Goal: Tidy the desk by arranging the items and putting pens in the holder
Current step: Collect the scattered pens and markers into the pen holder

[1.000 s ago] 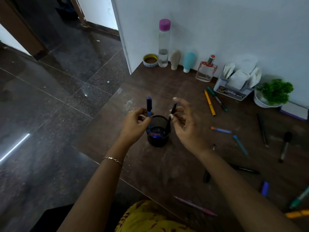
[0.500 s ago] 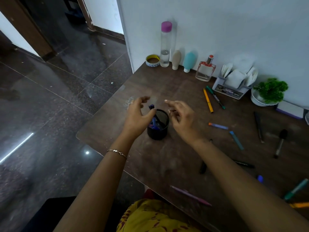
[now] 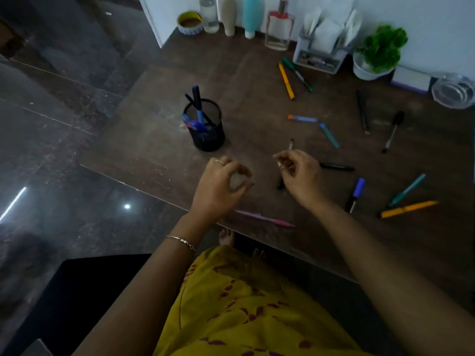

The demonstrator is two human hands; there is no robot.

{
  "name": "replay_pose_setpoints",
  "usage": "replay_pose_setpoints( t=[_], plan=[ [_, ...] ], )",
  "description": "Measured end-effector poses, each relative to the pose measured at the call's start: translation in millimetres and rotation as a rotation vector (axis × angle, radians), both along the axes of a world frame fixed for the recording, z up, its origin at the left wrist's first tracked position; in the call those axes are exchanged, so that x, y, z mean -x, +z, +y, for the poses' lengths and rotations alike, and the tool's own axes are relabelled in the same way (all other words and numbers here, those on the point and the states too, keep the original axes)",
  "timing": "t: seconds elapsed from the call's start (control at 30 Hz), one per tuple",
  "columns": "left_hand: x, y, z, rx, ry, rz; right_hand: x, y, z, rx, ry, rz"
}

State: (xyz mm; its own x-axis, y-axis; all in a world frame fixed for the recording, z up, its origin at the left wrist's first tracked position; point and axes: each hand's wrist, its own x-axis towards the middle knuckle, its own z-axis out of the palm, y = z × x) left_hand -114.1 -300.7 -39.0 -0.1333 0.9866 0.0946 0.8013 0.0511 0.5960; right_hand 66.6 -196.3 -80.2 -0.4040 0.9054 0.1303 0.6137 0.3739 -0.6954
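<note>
The black mesh pen holder [image 3: 207, 129] stands on the left part of the brown desk [image 3: 154, 150] with blue pens [image 3: 197, 106] leaning in it. My left hand [image 3: 221, 186] hovers near the desk's front edge with its fingers loosely curled and nothing in them. My right hand [image 3: 299, 176] hangs, loosely curled, over a black pen [image 3: 291, 144] lying on the desk; I cannot tell whether it touches the pen. Loose pens lie around: a pink one [image 3: 264, 218], a black one [image 3: 337, 167], a blue-capped one [image 3: 356, 191], a teal one [image 3: 407, 190] and an orange one [image 3: 408, 208].
More pens lie farther back: orange [image 3: 286, 80], green [image 3: 298, 74], purple [image 3: 302, 118], light blue [image 3: 329, 136] and two black [image 3: 362, 111]. Bottles [image 3: 250, 16], a napkin holder [image 3: 318, 56], a potted plant [image 3: 380, 51] and a glass bowl [image 3: 452, 91] line the wall.
Both hands let go of the pens they were lowering into the holder and drew back toward the front edge. The right hand now hangs over a black pen. The view tilted down.
</note>
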Motion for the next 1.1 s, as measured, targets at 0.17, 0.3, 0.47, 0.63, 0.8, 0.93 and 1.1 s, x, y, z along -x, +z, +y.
replay_pose_setpoints(
  t=[0.17, 0.3, 0.47, 0.63, 0.8, 0.93, 1.1],
  plan=[
    [-3.3, -42.5, -10.1, 0.359, -0.241, 0.091, -18.2, -9.5, -8.7, 0.087, -0.078, -0.078],
    [-3.0, -48.2, -3.4, 0.360, -0.265, 0.106, -16.4, -16.8, -7.5, 0.083, -0.180, -0.066],
    [7.0, -43.1, 6.9, 0.408, -0.237, -0.005, -4.7, -17.0, 0.3, 0.119, -0.238, -0.068],
    [19.9, -20.9, 4.1, 0.389, 0.015, -0.348, 4.0, -9.3, 10.3, 0.135, -0.227, -0.171],
    [33.4, 0.2, 1.4, 0.262, 0.300, -0.714, 7.3, -4.9, 17.5, 0.174, -0.259, -0.199],
    [42.4, 14.3, 5.5, 0.162, 0.343, -0.768, 9.8, 4.7, 21.7, 0.263, -0.289, -0.167],
    [59.3, 40.4, 15.4, 0.001, 0.365, -0.789, 30.4, 34.4, 30.6, 0.277, -0.304, 0.095]
  ],
)
